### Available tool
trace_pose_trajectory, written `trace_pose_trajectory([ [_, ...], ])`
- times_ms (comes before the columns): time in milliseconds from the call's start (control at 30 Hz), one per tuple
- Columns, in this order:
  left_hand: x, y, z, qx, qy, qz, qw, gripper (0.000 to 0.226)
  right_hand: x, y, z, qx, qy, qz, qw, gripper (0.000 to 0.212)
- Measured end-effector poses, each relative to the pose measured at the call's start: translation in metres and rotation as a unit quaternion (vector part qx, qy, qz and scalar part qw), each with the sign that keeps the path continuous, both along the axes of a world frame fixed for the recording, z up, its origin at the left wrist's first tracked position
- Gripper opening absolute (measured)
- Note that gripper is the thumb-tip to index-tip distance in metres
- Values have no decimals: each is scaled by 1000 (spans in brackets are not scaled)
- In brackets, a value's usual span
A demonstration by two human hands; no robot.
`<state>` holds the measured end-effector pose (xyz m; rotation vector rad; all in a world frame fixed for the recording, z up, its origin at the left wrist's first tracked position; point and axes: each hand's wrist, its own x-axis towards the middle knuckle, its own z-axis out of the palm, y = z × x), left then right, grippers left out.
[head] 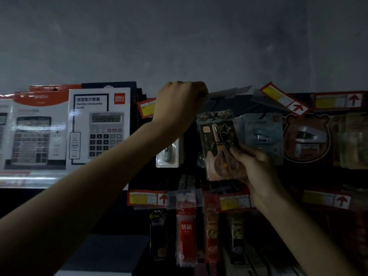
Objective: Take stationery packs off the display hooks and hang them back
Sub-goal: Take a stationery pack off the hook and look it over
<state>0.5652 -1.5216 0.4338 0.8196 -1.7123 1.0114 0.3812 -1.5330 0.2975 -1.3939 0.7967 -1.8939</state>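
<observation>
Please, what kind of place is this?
Most likely the stationery section of a shop. Boxed calculators stand on a shelf, small packs hang below red price tags, and the right hand holds a scissors pack while the left hand grips a clear tag holder.

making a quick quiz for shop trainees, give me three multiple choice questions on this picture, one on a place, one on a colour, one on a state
1. Where is the left hand?
A. on a calculator box
B. at the clear tag flap above the scissors pack
C. at the lowest row of hooks

2. What colour are the arrows on the price tags?
A. green
B. blue
C. red

3. What is the right hand doing?
A. gripping the scissors pack's lower part
B. hanging idle
C. pressing calculator keys

Answers: 1 B, its curled fingers meet the flap's end; 2 C, each arrow is red on white; 3 A, its fingers and thumb pinch the pack.
</observation>
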Motion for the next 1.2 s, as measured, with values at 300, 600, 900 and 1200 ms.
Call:
trace_pose_trajectory([
  [300, -1, 4, -13, -6, -12, 19, 1000, 20, 0, -1, -2, 9, 3, -3, 1000, 15],
  [600, -5, 27, -117, 157, 66, -18, 985, 31, -4, 9, 0, 28, 54, -9, 998, 19],
  [900, -4, 7, -146, 412, 170, -248, 860, 51, 0, 8, 3, 46, 156, -58, 985, 15],
  [1200, -4, 8, -148, 385, 101, -188, 898, 64, 7, 36, -14, -2, 333, -189, 924, 58],
])
